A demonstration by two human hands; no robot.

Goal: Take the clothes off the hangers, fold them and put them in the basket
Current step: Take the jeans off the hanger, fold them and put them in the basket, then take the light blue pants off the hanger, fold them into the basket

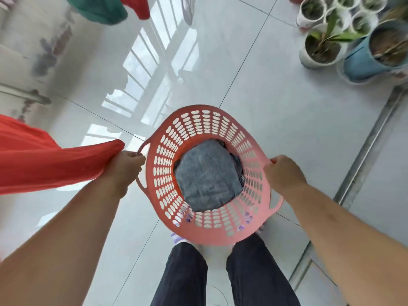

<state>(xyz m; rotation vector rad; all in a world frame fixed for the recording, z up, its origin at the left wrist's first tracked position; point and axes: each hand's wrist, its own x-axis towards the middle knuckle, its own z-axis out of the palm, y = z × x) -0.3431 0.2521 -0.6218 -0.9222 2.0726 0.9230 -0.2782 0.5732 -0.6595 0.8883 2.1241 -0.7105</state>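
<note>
Both arms outstretched, left hand (pixel 127 166) and right hand (pixel 282 173) grip basket (pixel 207 235)

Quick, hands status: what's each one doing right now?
Left hand: grips the basket handle; whether it also holds the red garment, cannot tell.
Right hand: grips the basket rim.

One pink basket (pixel 212 237) with one folded grey garment (pixel 207 177) showing on top, flanked by two hands, the left hand (pixel 125 168) and the right hand (pixel 282 173). Two red pieces of laundry, one large red cloth (pixel 33 160) at left and one small red cloth (pixel 134 6) overhead, beside one green garment (pixel 99 9). At least six white pots (pixel 309 59) and one blue pot (pixel 357 60). Two trouser legs (pixel 183 272).
</note>
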